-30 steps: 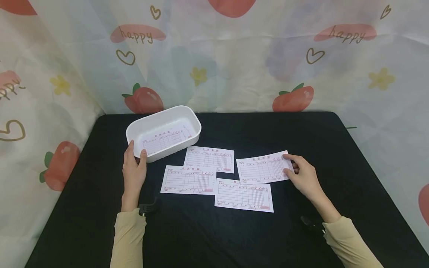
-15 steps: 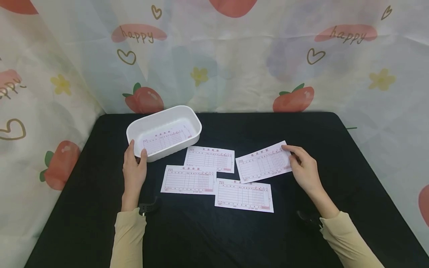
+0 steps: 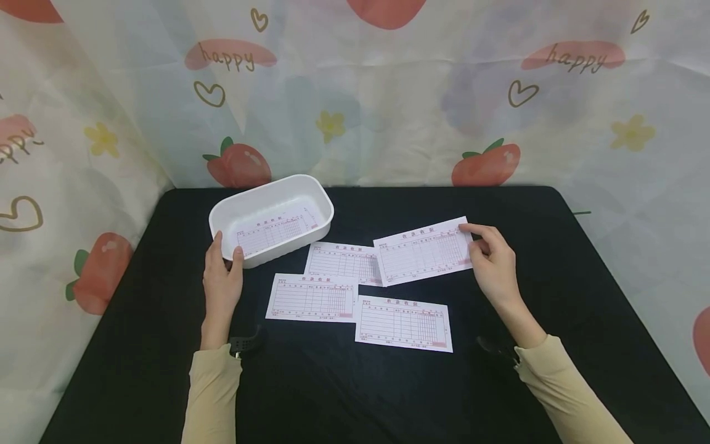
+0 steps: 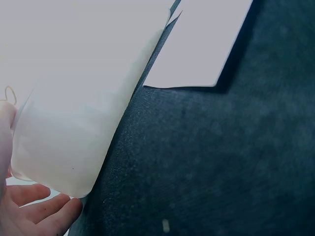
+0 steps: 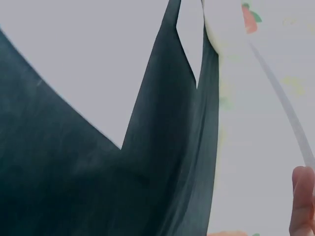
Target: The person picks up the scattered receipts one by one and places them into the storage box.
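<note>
In the head view, my right hand (image 3: 493, 271) pinches the right end of a printed receipt slip (image 3: 423, 251) between thumb and fingers. The slip is raised and slanted, and its left end overlaps another receipt (image 3: 341, 260). At the left, my left hand (image 3: 222, 293) grips the near-left corner of a white plastic tray (image 3: 288, 250). Another receipt (image 3: 272, 234) lies flat inside that tray. In the left wrist view, fingers (image 4: 47, 211) curl at the tray's corner. The right wrist view shows only a fingertip (image 5: 302, 196) of the right hand.
Two more receipts, one at left (image 3: 312, 298) and one nearer me (image 3: 403, 324), lie on the black tablecloth (image 3: 344, 394). Their corners meet or nearly meet. A patterned cloth (image 3: 388, 111) hangs behind the table and along its sides.
My right hand has lifted the slip and carried it away from me and to the left, off the nearest receipt. The left hand and tray have stayed put.
</note>
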Available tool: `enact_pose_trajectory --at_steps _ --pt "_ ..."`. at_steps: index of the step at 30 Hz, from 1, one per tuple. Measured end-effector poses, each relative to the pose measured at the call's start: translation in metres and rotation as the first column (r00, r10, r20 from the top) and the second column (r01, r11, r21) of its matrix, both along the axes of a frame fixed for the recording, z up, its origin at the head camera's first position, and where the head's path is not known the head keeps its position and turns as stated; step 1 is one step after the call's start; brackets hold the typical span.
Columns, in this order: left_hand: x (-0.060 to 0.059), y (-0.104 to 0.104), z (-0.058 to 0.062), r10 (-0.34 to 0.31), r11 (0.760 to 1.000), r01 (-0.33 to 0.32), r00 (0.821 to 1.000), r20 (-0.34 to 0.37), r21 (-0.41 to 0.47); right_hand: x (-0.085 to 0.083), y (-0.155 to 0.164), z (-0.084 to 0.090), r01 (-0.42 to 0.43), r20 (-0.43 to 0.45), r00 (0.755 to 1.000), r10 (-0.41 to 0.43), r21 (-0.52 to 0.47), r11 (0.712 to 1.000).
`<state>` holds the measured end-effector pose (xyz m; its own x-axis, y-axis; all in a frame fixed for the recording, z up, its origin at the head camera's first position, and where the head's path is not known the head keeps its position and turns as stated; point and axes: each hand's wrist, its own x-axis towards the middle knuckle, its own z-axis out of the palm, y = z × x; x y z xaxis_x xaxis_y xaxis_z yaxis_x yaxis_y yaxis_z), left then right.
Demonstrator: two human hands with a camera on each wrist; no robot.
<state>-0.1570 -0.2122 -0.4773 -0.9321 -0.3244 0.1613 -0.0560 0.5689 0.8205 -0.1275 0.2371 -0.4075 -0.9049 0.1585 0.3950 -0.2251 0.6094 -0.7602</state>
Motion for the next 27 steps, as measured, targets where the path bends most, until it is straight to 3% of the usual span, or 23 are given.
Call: enact_pose_trajectory --at_steps 16,27 --pt "-0.002 0.002 -0.001 -0.003 1.0 0.003 1.0 -0.005 0.003 -0.031 -0.058 -0.008 -0.1 -0.011 0.995 0.1 -0.107 0.989" --pt "0.0 0.001 0.0 0.007 1.0 -0.007 1.0 0.0 0.001 -0.057 -0.109 -0.002 -0.167 -0.032 0.986 0.164 -0.195 0.966"
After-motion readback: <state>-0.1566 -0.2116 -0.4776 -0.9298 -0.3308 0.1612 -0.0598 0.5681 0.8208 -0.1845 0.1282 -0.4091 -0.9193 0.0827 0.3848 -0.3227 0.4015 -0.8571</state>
